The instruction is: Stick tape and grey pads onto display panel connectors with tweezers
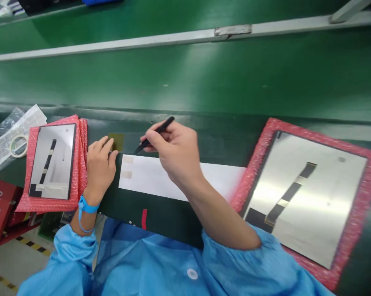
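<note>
Your right hand (179, 149) pinches black tweezers (166, 124), slanting tip-down toward your loosely spread left hand (100, 164); beyond, a red bin (5, 196).

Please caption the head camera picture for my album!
Right hand holding a black tool near the white strip, left hand beside pink wrap.

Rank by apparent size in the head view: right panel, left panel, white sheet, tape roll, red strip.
1. Right panel
2. Left panel and white sheet: too close to rank; the right hand covers part of the sheet
3. Tape roll
4. Red strip
</note>
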{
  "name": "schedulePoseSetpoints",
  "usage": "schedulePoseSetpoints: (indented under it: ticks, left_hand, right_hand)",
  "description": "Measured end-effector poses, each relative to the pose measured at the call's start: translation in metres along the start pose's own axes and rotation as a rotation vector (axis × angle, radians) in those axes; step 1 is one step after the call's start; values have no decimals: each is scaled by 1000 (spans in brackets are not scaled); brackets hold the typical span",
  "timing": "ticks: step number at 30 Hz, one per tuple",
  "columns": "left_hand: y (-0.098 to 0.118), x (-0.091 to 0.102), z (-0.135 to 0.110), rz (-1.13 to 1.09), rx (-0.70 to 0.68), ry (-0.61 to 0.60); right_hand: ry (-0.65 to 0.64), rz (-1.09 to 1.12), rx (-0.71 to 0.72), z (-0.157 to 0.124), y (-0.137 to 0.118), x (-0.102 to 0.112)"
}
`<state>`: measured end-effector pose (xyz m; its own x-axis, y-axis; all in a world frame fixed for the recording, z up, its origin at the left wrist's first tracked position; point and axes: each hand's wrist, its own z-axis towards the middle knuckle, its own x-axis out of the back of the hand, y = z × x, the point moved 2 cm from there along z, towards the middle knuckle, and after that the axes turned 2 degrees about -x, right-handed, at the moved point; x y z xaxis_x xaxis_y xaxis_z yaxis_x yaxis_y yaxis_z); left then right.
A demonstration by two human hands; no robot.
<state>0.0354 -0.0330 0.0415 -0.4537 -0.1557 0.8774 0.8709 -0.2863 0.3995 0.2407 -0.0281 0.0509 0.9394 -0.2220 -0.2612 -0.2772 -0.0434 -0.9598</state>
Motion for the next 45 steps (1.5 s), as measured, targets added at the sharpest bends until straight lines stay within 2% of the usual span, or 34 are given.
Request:
schedulePoseSetpoints:
  ticks: [3,7,16,22,29,41,45]
  left_hand:
    - [-20,-15,3,57,-1,-87]
    - [-17,-15,-1,21,-33,-90]
    - [-13,-13,0,-19,-7,-140]
    - [-13,-14,-1,-14,-19,-156]
    - [-14,-15,-2,-12,-15,-164]
    - [-13,-15,-2,-6,-24,-162]
    - [-13,-15,-3,5,-39,-145]
  right_hand:
    - [-5,-49,9,19,30,-24]
    - [45,-140,52,21,46,-28]
    - [70,-263,46,21,41,-27]
    - [29,-301,-21,27,42,-27]
    - [67,-346,20,26,42,-25]
    - [37,-364,-28,30,44,-25]
    - [29,-276,-50,32,48,-25]
